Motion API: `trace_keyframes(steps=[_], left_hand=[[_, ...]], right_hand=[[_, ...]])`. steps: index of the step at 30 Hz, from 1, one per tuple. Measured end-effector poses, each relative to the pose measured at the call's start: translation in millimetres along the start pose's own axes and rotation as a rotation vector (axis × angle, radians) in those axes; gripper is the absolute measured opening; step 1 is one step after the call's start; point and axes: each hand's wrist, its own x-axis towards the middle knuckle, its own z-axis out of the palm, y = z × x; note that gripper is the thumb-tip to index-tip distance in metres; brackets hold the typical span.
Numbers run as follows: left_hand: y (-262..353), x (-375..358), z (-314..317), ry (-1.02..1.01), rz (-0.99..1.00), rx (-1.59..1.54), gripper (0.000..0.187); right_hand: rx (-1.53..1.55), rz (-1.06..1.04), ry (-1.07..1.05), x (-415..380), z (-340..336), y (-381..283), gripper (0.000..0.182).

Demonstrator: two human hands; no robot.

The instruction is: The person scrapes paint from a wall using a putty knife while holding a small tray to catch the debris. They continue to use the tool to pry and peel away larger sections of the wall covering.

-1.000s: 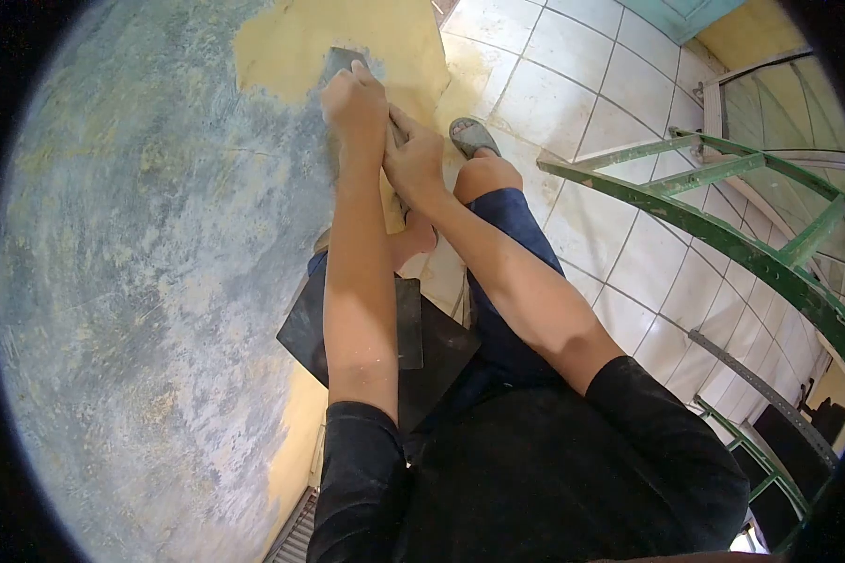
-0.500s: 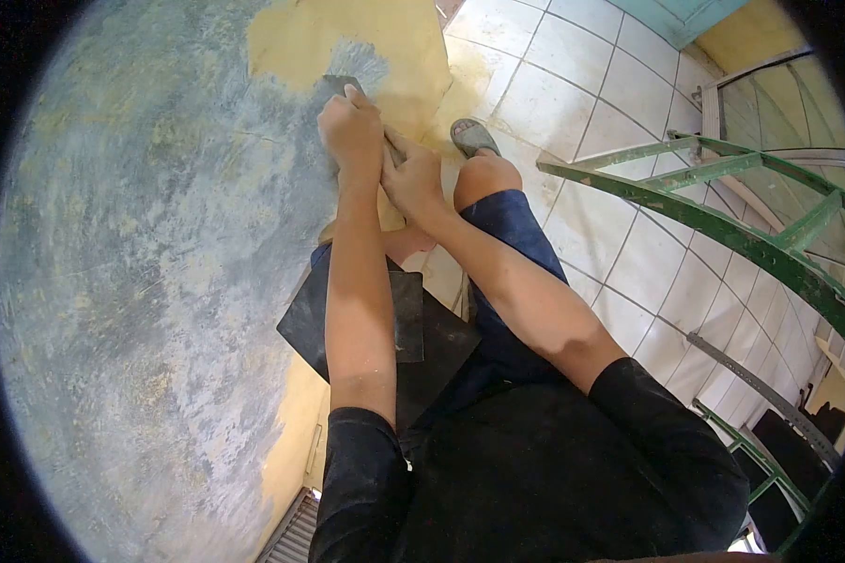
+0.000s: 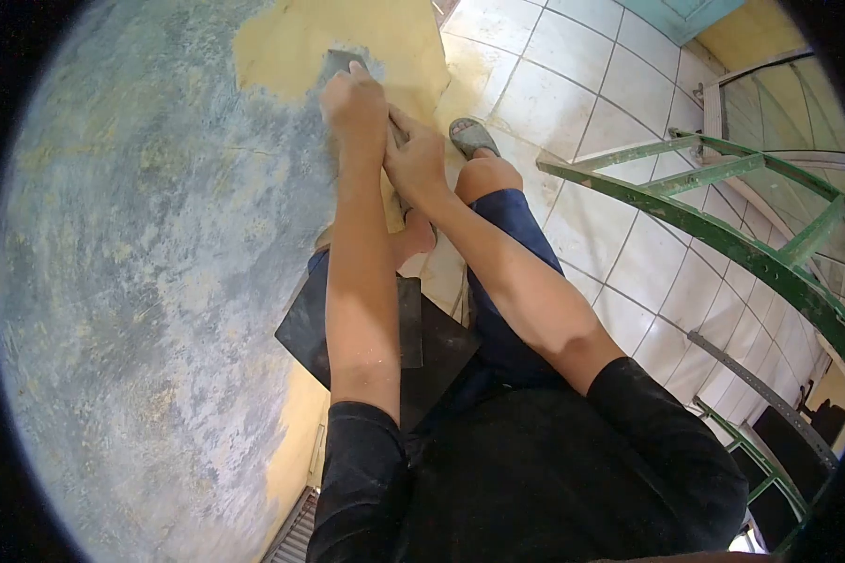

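My left hand [image 3: 355, 105] is closed round a scraper, whose flat dark grey blade [image 3: 346, 60] lies against the wall. The wall [image 3: 160, 244] is mottled grey and white, with a yellow patch [image 3: 296, 47] at the top around the blade. Close beside it, my right hand [image 3: 416, 161] is closed on a thin grey flat piece [image 3: 398, 134], mostly hidden by the fingers. Below my left forearm, a black square sheet [image 3: 300, 324] rests at my lap with a smaller dark square piece [image 3: 410, 324] on it.
A green ladder [image 3: 714, 211] leans at the right over the white tiled floor [image 3: 573, 122]. My sandalled foot [image 3: 474, 136] and bent knee stand right of the wall. Beyond the ladder is a framed glass panel [image 3: 779, 103]. A grey vent [image 3: 294, 530] sits at the bottom.
My left hand and the scraper have moved slightly up along the wall, onto the spot with a grey smear. The right hand stays close to the left one.
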Motion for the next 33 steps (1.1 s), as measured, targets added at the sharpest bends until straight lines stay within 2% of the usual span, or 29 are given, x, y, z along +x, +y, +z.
trace_keyframes(steps=[1,3,4,6,13,16,19,21,22,24,25,27,31,33], left_hand=[[-5.3,-4.1,-5.4,0.008,0.002,0.000,0.047],[-15.2,-15.3,-22.6,-0.159,-0.009,-0.115,0.046],[-14.3,-21.4,-31.5,-0.158,-0.008,-0.116,0.046],[-9.5,-27.7,-48.7,-0.168,-0.184,-0.073,0.046],[-10.3,-25.3,-51.8,-0.175,-0.132,-0.076,0.046],[-12.4,-26.1,-42.5,-0.087,-0.128,-0.053,0.045],[-12.3,-11.3,-30.8,-0.088,-0.021,-0.008,0.039],[-5.2,7.5,-17.2,-0.018,0.180,0.088,0.036],[-2.3,12.5,-9.7,-0.020,0.184,0.094,0.036],[4.7,13.5,2.6,0.036,0.053,0.041,0.036],[3.6,11.9,3.4,0.031,0.056,0.036,0.036],[3.1,12.1,0.6,-0.105,-0.023,-0.082,0.044],[-2.5,-2.1,-16.6,-0.065,-0.016,-0.064,0.045],[-11.1,-15.2,-26.1,-0.102,-0.004,-0.007,0.045]], right_hand=[[0.003,-0.007,0.000,-4.2,-1.8,-2.3,0.034],[-0.086,0.018,-0.101,-16.9,-6.5,-0.3,0.037],[-0.086,0.016,-0.100,-24.4,-6.5,0.7,0.037],[-0.064,0.005,-0.092,-35.8,-3.4,-1.7,0.035],[-0.011,0.085,-0.098,-38.3,0.5,-1.2,0.036],[-0.051,-0.015,-0.057,-35.8,3.2,6.2,0.035],[-0.086,0.069,-0.100,-22.0,7.6,5.2,0.038],[0.041,0.125,-0.022,-4.6,16.9,6.8,0.038],[0.047,0.128,-0.022,-0.1,17.7,6.4,0.038],[0.076,-0.019,0.049,5.9,10.2,3.6,0.035],[0.073,-0.017,0.056,5.6,8.2,1.1,0.035],[-0.039,0.051,0.002,7.3,4.4,0.9,0.035],[0.008,0.029,-0.035,-5.5,2.2,1.3,0.039],[-0.078,0.024,-0.107,-20.4,-2.7,2.1,0.038]])
